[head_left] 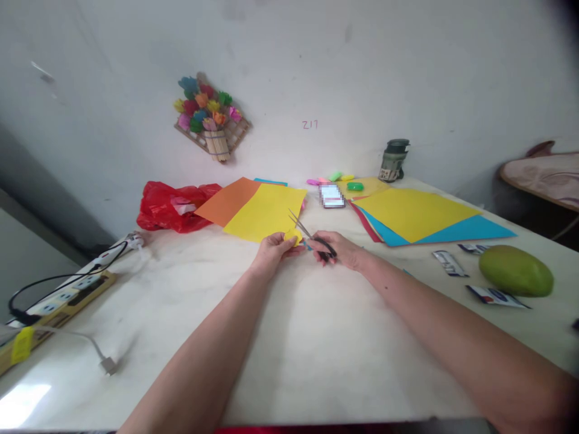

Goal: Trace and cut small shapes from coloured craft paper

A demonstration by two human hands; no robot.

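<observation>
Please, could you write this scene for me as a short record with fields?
Left hand: fingers hold small yellow paper piece
Right hand: holds black-handled metal scissors, blades apart
Left of centre: flat orange paper sheet, large yellow paper sheet
Far left: crumpled red plastic bag
Right side: oval green fruit
Behind: dark green bottle, upright

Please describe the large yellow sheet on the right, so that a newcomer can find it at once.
Start at the white table and find the bottle at its back right. The yellow sheet lies just in front, over a blue sheet. Unlike the other large yellow sheet, left of the phone, it lies to the phone's right.
</observation>
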